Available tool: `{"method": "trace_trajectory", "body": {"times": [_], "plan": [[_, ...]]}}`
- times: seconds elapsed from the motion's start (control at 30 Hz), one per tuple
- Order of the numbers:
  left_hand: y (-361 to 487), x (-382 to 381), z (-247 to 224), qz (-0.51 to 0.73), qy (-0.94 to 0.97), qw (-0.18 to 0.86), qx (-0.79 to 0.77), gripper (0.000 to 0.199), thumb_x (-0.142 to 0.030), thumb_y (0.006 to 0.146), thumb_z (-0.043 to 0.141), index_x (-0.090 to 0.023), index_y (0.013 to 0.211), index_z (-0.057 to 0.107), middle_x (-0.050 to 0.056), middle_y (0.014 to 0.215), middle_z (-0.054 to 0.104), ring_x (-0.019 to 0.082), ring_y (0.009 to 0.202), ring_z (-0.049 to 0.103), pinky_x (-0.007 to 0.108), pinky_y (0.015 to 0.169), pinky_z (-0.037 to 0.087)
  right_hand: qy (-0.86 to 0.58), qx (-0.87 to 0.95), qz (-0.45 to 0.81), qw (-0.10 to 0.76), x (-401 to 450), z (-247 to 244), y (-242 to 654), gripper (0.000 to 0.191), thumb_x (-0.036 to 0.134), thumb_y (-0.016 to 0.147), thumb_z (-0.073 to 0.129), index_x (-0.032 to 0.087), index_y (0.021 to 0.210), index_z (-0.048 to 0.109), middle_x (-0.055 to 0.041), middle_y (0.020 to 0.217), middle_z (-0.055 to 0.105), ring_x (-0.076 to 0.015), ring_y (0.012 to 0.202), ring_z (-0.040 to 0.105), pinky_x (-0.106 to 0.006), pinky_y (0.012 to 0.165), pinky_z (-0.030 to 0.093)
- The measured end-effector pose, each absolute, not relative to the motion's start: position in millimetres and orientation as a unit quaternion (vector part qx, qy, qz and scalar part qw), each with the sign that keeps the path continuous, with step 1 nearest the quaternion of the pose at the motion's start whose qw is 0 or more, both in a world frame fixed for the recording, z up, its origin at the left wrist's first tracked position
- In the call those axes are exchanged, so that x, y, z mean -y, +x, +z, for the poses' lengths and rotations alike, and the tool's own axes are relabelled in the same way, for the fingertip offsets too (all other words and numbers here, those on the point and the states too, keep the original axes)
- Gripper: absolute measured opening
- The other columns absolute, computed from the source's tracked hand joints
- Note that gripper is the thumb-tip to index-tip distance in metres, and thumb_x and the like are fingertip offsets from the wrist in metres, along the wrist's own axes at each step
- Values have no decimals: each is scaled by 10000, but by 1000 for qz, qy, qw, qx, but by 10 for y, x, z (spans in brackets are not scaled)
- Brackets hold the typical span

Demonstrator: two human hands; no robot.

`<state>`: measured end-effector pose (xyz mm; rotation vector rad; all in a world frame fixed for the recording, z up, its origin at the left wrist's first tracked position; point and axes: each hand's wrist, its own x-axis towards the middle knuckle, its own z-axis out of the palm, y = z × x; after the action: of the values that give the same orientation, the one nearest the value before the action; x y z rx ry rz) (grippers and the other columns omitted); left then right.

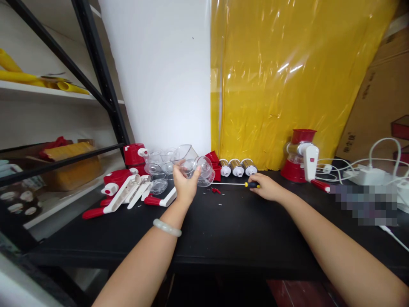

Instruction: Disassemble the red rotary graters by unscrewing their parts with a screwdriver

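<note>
In the head view, we see two bare hands over a black table (236, 238). The left hand (186, 182) is curled, with its thumb and fingers pinching a clear plastic part (206, 171). That part is in front of us, near the middle, tilted, with its wide mouth up. We cannot tell if it touches the table. A pale bracelet (167, 228) sits on the left wrist.

The right hand (267, 187) has its fingers bent around the black and yellow handle of a screwdriver (246, 184). The long thin shaft points left, toward the clear part. Just below the shaft we see a small red piece (216, 190) and some tiny bits.

Behind the screwdriver, three drums (237, 167) stand in a row beside a red part (214, 164). To the left are more clear parts (155, 164) and white cranks (123, 196) with red grips. Far right, we see a red and white machine (297, 157) near some white cords (340, 175). A shiny yellow sheet (255, 85) hangs behind.
</note>
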<state>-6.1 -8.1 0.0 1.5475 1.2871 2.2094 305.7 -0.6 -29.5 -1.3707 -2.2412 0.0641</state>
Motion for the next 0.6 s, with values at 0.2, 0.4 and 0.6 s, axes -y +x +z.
{"method": "trace_trajectory", "body": {"times": [0.2, 0.4, 0.6], "plan": [[-56, 17, -20, 734, 479, 123, -466, 601, -568, 652, 706, -176, 1075, 538, 13, 844, 495, 146, 706, 501, 304, 707, 432, -504, 828, 26, 246, 26, -287, 3047, 89, 173, 737, 609, 206, 816, 583, -43, 877, 578, -199, 825, 580, -305, 764, 439], [-19, -4, -24, 729, 429, 244, -475, 578, -585, 657, 698, -181, 1037, 535, 7, 822, 527, 152, 731, 556, 296, 703, 446, -498, 830, 33, 250, 21, -288, 3041, 95, 187, 726, 616, 207, 815, 588, -37, 862, 591, -196, 812, 579, -301, 753, 436], [-19, 16, 10, 774, 381, 231, -450, 541, -572, 669, 704, -177, 1000, 538, 18, 853, 535, 164, 822, 553, 299, 786, 435, -500, 826, 41, 256, 7, -298, 3048, 88, 189, 707, 613, 209, 791, 599, -31, 837, 598, -196, 787, 577, -306, 742, 436]]}}
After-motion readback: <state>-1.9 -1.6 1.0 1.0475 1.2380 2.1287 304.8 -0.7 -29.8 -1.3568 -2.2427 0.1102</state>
